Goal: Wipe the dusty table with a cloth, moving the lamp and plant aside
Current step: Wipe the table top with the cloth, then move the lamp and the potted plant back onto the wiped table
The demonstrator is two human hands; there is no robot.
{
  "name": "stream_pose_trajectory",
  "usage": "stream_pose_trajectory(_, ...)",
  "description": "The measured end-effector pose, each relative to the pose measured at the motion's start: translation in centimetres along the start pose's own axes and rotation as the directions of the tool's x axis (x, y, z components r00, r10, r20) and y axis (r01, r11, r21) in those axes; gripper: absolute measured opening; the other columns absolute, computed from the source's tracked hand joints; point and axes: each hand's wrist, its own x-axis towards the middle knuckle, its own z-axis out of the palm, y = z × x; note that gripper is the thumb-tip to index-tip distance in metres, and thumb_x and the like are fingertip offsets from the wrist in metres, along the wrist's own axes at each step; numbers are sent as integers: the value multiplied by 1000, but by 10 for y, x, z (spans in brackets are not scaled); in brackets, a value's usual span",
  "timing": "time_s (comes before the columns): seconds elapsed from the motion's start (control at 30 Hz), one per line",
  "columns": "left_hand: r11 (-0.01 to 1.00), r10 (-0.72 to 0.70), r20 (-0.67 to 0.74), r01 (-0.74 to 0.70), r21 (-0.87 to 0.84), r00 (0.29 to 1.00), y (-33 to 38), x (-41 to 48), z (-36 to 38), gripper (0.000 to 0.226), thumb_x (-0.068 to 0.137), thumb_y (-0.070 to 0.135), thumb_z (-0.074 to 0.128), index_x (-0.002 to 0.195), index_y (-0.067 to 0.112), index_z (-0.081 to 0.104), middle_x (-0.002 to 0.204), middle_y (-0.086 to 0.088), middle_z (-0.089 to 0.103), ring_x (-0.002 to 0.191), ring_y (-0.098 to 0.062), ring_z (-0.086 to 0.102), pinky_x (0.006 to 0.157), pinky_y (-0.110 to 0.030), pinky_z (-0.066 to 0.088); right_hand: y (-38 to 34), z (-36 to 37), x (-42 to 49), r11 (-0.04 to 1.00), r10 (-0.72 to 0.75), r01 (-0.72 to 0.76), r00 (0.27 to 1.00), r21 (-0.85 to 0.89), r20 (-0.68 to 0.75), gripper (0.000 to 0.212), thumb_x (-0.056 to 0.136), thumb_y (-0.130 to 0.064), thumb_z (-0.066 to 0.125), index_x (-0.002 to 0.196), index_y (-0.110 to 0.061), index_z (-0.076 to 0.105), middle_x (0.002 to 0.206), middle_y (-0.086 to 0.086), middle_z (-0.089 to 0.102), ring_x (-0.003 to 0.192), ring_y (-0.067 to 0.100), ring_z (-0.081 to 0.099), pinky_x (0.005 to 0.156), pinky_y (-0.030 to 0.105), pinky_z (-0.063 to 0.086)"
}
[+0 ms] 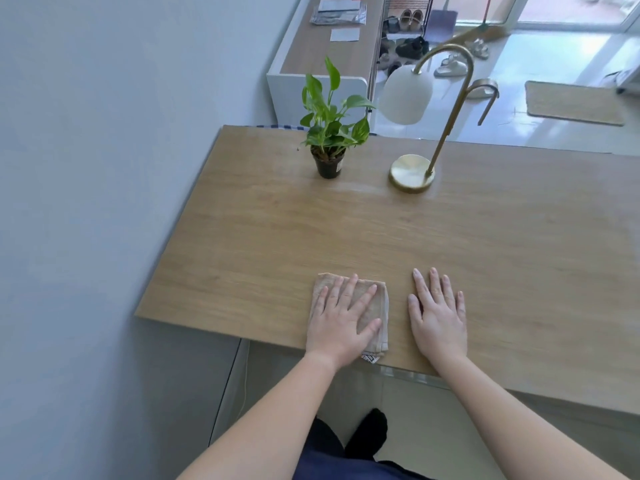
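Lamp [412,173] stands ahead of the flat, empty right hand [438,317]; plant [328,133] stands ahead of the left hand [341,320], flat on the cloth [378,306].

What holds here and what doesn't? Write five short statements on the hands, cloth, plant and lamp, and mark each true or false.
1. The left hand lies flat on the folded beige cloth. True.
2. The small green plant in a black pot stands left of the brass lamp with a white shade. True.
3. The right hand grips the lamp's stem. False: it rests flat, fingers straight, on the light wooden table, well apart from the lamp.
4. The cloth lies at the table's far edge. False: it lies at the near edge, by the person.
5. The plant is tipped over. False: it stands upright.
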Motion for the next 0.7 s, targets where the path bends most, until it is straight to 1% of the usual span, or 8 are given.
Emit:
stream_pose_trajectory(0.07, 996, -41, -45, 38, -80, 998, 6, 4, -9, 67, 103, 72, 27, 166, 50, 25, 178, 12, 14, 166, -13, 2, 134, -42, -3, 1, -7, 0, 1000, -8, 8, 1000, 15, 22, 58, 111, -49, 33, 167, -45, 18, 177, -9, 9, 164, 14, 2, 132, 41, -2)
stream_pose_trajectory(0.17, 961, -124, -128, 86, -264, 984, 12, 20, -27, 57, 105, 60, 41, 154, 35, 54, 163, 12, 48, 154, -10, 36, 130, -42, 24, 0, -15, 1, 999, 9, -10, 1000, 36, 17, 56, 109, -47, 42, 164, -45, 30, 175, -10, 19, 163, 13, 10, 131, 40, 4)
stream_pose_trajectory(0.27, 861, -157, -174, 49, -506, 972, 16, 51, -59, 42, 106, 43, 55, 144, 27, 63, 147, 12, 59, 139, -8, 49, 118, -40, 43, -1, -25, 14, 993, 45, -39, 998, 109, -48, 44, 106, -39, 53, 149, -34, 60, 161, -5, 50, 154, 20, 37, 125, 43, 27)
stream_pose_trajectory(0.33, 821, -147, -261, -29, -570, 954, 23, 80, -89, 36, 106, 31, 61, 140, 20, 67, 140, 5, 65, 133, -11, 56, 116, -40, 45, -4, -38, 30, 973, 84, -67, 994, 222, -68, 35, 104, -34, 57, 134, -26, 73, 134, -1, 73, 136, 24, 56, 111, 43, 44)
stream_pose_trajectory(0.37, 809, -140, -308, -70, -583, 941, 27, 94, -105, 34, 105, 27, 63, 138, 17, 69, 138, 2, 67, 131, -13, 58, 116, -40, 45, -6, -47, 39, 956, 118, -95, 991, 277, -66, 31, 104, -32, 58, 128, -25, 76, 121, 0, 77, 127, 25, 62, 101, 41, 49)
stream_pose_trajectory(0.43, 793, -117, -375, -141, -593, 920, 38, 123, -141, 34, 105, 23, 64, 137, 14, 69, 138, 0, 68, 130, -14, 59, 116, -37, 45, -12, -66, 61, 918, 181, -139, 980, 371, -80, 25, 102, -29, 61, 120, -23, 79, 110, 3, 80, 114, 26, 69, 90, 36, 50)
stream_pose_trajectory(0.53, 785, -72, -479, -247, -568, 875, 52, 164, -190, 37, 106, 25, 62, 142, 16, 66, 142, 2, 67, 133, -10, 58, 117, -30, 43, -20, -91, 102, 881, 187, -126, 978, 457, -90, 25, 101, -25, 64, 122, -20, 77, 115, 4, 78, 112, 22, 71, 93, 34, 51)
stream_pose_trajectory(0.7, 793, 39, -583, -381, -476, 811, 66, 228, -247, 43, 107, 26, 61, 148, 13, 60, 145, -1, 65, 137, -10, 55, 117, -22, 39, -28, -113, 178, 851, 189, -115, 978, 512, -93, 48, 102, -30, 65, 147, -14, 58, 144, 4, 64, 118, 25, 66, 103, 40, 50)
